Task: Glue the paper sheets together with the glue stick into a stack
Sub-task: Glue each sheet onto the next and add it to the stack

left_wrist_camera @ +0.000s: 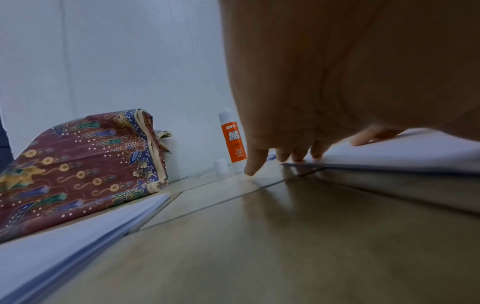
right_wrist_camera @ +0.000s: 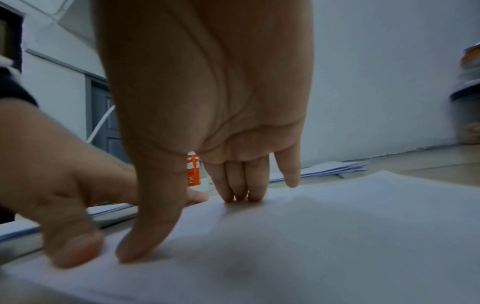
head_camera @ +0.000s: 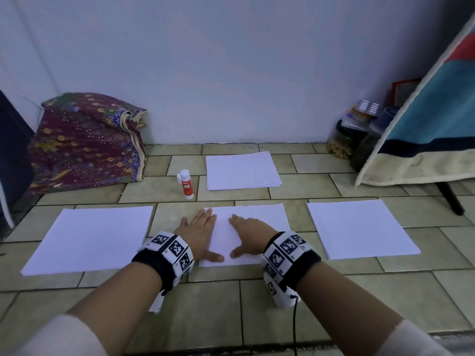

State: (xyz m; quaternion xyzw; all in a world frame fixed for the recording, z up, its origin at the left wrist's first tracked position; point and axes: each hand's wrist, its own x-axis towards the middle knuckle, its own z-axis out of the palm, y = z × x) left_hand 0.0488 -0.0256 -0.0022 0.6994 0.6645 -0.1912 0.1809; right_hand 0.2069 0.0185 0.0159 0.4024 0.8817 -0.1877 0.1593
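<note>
two palms, left hand [head_camera: 199,233] and right hand [head_camera: 250,235], each grip apart and empty, press centre sheet [head_camera: 272,217] flat, likely bonding glued layers.

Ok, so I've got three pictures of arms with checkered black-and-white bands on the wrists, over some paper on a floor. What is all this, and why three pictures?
There is no machine here: these are a person's two bare hands. The patterned wristbands carry small cameras. The wide picture comes from a camera on the person's head, looking down. The other two look along each hand from the wrist, so the palm fills them.

On the tiled floor lie the middle sheets, plus a left pile, a right pile and a far pile of paper. A glue stick stands upright near the far pile, with a small white cap beside it. A patterned cloth bundle sits by the wall.

The left hand and right hand both press flat on the middle sheets. Neither holds anything.
</note>
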